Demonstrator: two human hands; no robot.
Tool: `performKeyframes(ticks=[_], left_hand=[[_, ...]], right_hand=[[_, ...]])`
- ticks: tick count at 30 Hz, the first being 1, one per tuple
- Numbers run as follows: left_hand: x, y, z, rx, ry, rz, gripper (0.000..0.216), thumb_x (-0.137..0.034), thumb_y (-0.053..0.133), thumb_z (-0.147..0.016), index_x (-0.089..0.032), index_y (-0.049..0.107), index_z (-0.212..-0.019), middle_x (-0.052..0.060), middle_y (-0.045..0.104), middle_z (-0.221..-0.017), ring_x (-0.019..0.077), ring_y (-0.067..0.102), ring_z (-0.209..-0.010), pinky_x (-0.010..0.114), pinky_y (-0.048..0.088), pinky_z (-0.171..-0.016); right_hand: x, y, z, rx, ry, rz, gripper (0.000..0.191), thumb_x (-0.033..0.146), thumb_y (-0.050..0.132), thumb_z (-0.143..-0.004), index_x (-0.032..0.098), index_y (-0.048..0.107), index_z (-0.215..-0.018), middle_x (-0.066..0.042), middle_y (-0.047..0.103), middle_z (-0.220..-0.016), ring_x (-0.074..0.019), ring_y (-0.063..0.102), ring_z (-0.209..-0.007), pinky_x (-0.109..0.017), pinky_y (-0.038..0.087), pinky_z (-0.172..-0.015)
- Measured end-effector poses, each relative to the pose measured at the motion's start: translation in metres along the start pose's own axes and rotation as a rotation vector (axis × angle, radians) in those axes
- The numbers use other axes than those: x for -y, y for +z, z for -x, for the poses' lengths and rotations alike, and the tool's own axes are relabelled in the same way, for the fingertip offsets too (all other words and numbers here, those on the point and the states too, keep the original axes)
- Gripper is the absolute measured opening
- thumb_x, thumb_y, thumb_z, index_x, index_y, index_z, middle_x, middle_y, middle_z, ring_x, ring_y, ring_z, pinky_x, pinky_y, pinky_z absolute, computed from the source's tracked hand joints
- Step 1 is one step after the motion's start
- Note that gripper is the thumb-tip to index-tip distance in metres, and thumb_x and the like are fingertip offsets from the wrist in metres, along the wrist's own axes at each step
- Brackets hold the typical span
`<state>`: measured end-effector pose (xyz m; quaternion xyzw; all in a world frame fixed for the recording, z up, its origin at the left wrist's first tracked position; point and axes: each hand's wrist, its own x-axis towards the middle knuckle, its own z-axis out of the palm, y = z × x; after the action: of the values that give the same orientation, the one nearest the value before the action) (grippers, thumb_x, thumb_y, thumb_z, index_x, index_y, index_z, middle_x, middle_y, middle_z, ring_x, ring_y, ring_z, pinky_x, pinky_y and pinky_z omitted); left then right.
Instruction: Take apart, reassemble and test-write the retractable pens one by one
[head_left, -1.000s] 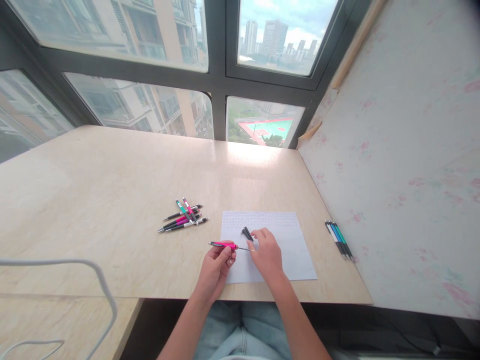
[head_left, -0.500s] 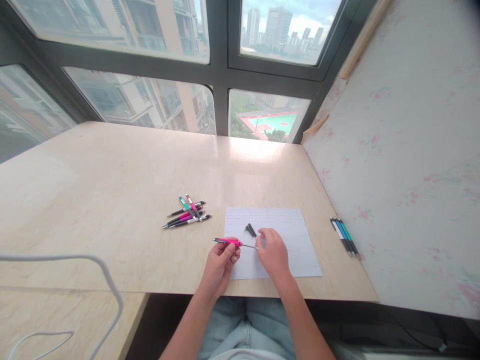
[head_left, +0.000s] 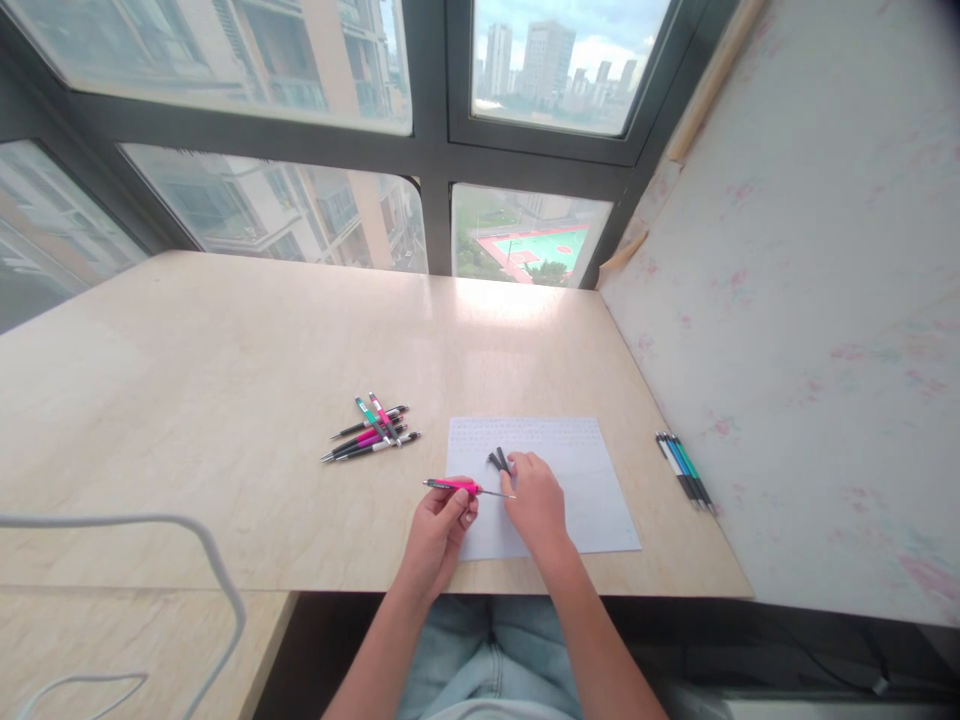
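Observation:
My left hand (head_left: 442, 525) is closed around a pink pen barrel (head_left: 454, 487) held level above the near part of a white sheet of paper (head_left: 592, 480). A thin refill sticks out of the barrel to the right. My right hand (head_left: 534, 500) pinches the end of that refill with its fingertips. Just beyond my right hand, two small black pen parts (head_left: 499, 460) lie on the sheet.
A loose pile of several pens (head_left: 371, 432) lies on the beige table (head_left: 225, 370) left of the sheet. Three more pens (head_left: 684, 470) lie side by side near the right wall. A white wire frame (head_left: 187, 570) is at the lower left. Windows rise behind the table.
My right hand has slid slightly left along the refill toward the pink barrel. The left hand and pen stay almost where they were; the view has shifted a little.

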<state>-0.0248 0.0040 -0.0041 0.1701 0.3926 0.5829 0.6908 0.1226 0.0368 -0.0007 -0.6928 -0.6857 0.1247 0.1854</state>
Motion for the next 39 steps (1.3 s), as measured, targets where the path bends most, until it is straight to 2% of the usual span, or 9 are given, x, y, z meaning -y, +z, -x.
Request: performKeyframes(ticks=[6,10,13,17,19,26,33,36,39], left_hand=[[0.000,0.002,0.001,-0.006,0.003,0.004,0.024,-0.024,0.081,-0.069,-0.013,0.072,-0.088,0.006,0.068,-0.083,0.0084,0.058,-0.065,0.020,0.048,-0.060],[0.000,0.003,0.001,-0.002,0.002,0.005,0.023,-0.023,0.080,-0.070,-0.013,0.072,-0.088,0.005,0.068,-0.084,0.0083,0.058,-0.066,0.019,0.047,-0.060],[-0.001,0.004,0.002,-0.005,-0.002,0.002,0.023,-0.023,0.080,-0.070,-0.013,0.072,-0.089,0.005,0.068,-0.083,0.0083,0.058,-0.066,0.019,0.047,-0.060],[-0.002,0.005,0.003,-0.004,0.001,0.005,0.023,-0.023,0.080,-0.070,-0.012,0.072,-0.088,0.005,0.068,-0.082,0.0080,0.058,-0.065,0.019,0.047,-0.061],[-0.001,0.004,0.002,-0.002,0.000,0.008,0.023,-0.023,0.081,-0.070,-0.012,0.072,-0.088,0.005,0.068,-0.082,0.0077,0.058,-0.065,0.019,0.047,-0.061],[0.002,-0.001,0.000,0.019,0.001,0.009,0.021,-0.022,0.079,-0.072,-0.012,0.072,-0.090,0.005,0.067,-0.084,0.0080,0.057,-0.066,0.018,0.046,-0.059],[0.002,-0.002,-0.001,0.027,0.014,0.008,0.021,-0.022,0.078,-0.073,-0.012,0.072,-0.090,0.006,0.067,-0.083,0.0087,0.057,-0.066,0.019,0.046,-0.059],[0.002,-0.002,-0.001,0.026,0.011,0.008,0.019,-0.021,0.077,-0.074,-0.012,0.071,-0.090,0.006,0.066,-0.083,0.0086,0.057,-0.067,0.019,0.046,-0.060],[0.002,-0.002,-0.001,0.022,0.009,0.014,0.019,-0.021,0.077,-0.074,-0.012,0.071,-0.090,0.005,0.066,-0.083,0.0083,0.057,-0.066,0.018,0.046,-0.059]], right_hand=[[0.005,-0.002,-0.002,0.032,0.029,0.005,0.011,0.021,0.054,-0.086,0.020,0.060,-0.096,-0.008,0.064,-0.091,-0.0231,0.059,-0.086,-0.029,0.039,-0.064],[0.007,-0.003,-0.004,0.040,0.048,0.005,0.015,0.021,0.055,-0.086,0.020,0.059,-0.100,-0.008,0.064,-0.092,-0.0228,0.059,-0.084,-0.029,0.038,-0.064],[0.008,-0.004,-0.003,0.051,0.042,-0.009,0.023,0.022,0.054,-0.086,0.020,0.058,-0.108,-0.009,0.063,-0.094,-0.0231,0.059,-0.085,-0.030,0.038,-0.064],[0.006,-0.006,-0.003,0.097,0.006,-0.013,0.049,0.021,0.055,-0.086,0.020,0.046,-0.133,-0.009,0.063,-0.098,-0.0231,0.059,-0.087,-0.030,0.039,-0.066],[0.003,-0.009,-0.004,0.132,-0.017,0.011,0.051,0.022,0.054,-0.086,0.022,0.045,-0.136,-0.009,0.063,-0.099,-0.0227,0.059,-0.088,-0.029,0.039,-0.066],[-0.008,-0.023,-0.008,0.164,-0.031,0.100,0.037,0.020,0.054,-0.086,0.022,0.055,-0.123,-0.007,0.062,-0.098,-0.0212,0.058,-0.090,-0.027,0.038,-0.066],[-0.006,-0.016,-0.006,0.099,0.041,0.129,0.025,0.015,0.050,-0.086,0.020,0.061,-0.107,-0.009,0.064,-0.097,-0.0210,0.060,-0.086,-0.027,0.038,-0.061],[-0.013,-0.016,-0.003,0.027,0.059,0.016,0.023,0.013,0.050,-0.082,0.019,0.063,-0.099,-0.008,0.065,-0.094,-0.0216,0.060,-0.085,-0.028,0.040,-0.062],[-0.028,-0.021,0.007,-0.021,0.045,-0.273,0.018,0.016,0.051,-0.080,0.018,0.065,-0.092,-0.005,0.066,-0.085,-0.0197,0.060,-0.079,-0.029,0.045,-0.068]])
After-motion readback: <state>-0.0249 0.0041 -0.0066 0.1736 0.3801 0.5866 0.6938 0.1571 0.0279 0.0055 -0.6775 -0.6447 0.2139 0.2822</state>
